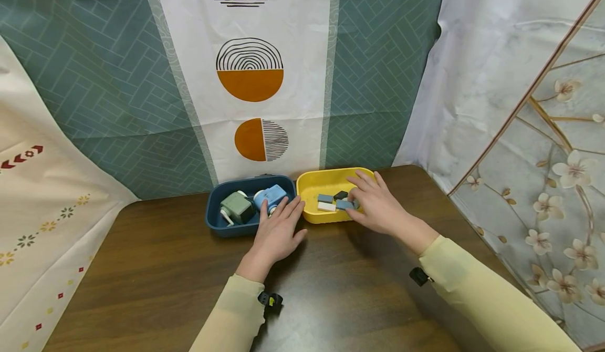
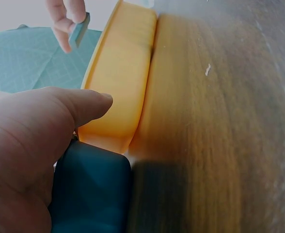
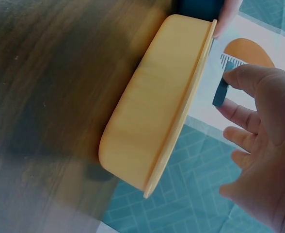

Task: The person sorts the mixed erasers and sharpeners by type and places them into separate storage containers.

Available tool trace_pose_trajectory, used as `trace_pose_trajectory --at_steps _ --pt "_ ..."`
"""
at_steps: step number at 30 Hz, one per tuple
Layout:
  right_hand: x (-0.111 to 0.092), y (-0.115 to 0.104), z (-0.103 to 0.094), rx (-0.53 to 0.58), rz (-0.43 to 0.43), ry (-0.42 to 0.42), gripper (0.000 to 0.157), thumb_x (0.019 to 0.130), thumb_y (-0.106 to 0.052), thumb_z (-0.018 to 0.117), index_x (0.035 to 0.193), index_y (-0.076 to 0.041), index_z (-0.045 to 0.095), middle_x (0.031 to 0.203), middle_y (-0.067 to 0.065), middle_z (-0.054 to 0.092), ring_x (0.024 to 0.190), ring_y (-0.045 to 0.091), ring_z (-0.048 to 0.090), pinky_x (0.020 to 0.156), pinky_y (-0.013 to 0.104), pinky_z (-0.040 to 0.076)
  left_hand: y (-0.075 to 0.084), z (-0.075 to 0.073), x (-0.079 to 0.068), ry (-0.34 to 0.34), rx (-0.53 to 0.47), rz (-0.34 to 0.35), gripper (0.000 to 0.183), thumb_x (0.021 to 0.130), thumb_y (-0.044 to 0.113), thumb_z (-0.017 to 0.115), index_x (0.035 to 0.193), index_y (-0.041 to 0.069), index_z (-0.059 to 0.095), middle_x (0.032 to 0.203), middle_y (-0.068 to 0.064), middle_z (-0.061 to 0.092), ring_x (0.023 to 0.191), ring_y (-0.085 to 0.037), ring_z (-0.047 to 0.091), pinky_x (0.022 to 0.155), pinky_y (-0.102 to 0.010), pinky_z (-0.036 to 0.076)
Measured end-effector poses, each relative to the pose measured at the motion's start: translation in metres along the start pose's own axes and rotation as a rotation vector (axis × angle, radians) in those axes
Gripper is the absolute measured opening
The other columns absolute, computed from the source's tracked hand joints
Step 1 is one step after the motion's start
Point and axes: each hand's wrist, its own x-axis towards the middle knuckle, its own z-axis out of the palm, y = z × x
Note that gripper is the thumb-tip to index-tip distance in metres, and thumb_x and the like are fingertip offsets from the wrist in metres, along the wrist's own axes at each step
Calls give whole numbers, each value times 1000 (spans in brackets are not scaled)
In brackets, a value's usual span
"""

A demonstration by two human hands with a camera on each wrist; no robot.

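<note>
My right hand is over the yellow tray, thumb and fingertip pinching a small flat blue-grey block above its rim. Inside that tray lie another blue-grey block, a white block and a dark, angular piece. The left hand reaches over the dark blue tray, its fingers extended near where the two trays meet. Beneath those fingers, a light blue toy-like object is partly hidden. Beside it sits a grey-green boxy object with white parts.
Both trays stand side by side at the back of a brown wooden table. Right behind them hangs a patterned cloth. A floral cloth borders the table's right side, and a cream cloth the left.
</note>
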Motion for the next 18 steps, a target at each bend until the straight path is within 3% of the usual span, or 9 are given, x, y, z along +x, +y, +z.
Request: trace_pose_trajectory --at_steps 18 --pt "25 2 9 41 53 -65 20 101 -27 81 104 -10 73 166 20 52 165 41 26 131 71 11 -1 0 -1 -4 -1 -4 78 108 48 70 174 21 38 182 1 29 168 -29 23 130 -71 -6"
